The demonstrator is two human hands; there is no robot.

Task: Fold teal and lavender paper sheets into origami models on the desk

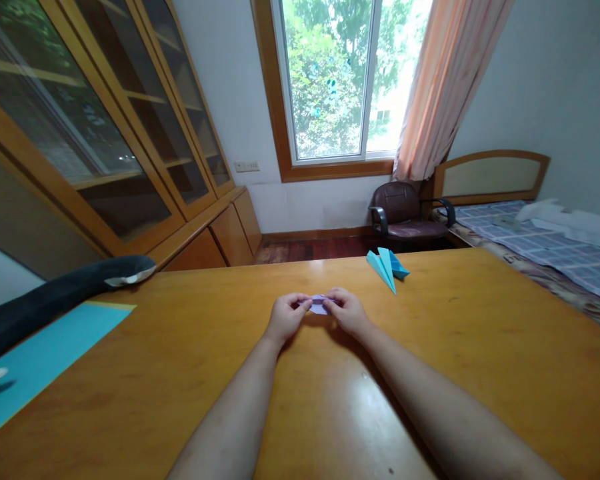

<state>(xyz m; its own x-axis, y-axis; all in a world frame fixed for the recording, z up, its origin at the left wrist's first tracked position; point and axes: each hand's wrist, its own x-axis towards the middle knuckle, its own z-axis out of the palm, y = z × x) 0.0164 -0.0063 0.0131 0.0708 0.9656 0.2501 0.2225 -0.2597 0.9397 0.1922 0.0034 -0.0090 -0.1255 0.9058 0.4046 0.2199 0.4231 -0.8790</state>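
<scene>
A small piece of folded purple paper is held between my two hands, just above the wooden table. Its left end is pinched between the thumb and fingers of my left hand. My right hand grips the right end in the same way. A darker purple strip shows along the middle of the paper, and its outer ends are hidden by my fingers. Beyond my right hand lie a light blue paper plane and a darker blue folded paper piece.
At the left, a black-and-white plush toy lies partly over blue sheets with a yellow edge. Past the table stand a brown armchair, a bed on the right and a glass-fronted cabinet on the left.
</scene>
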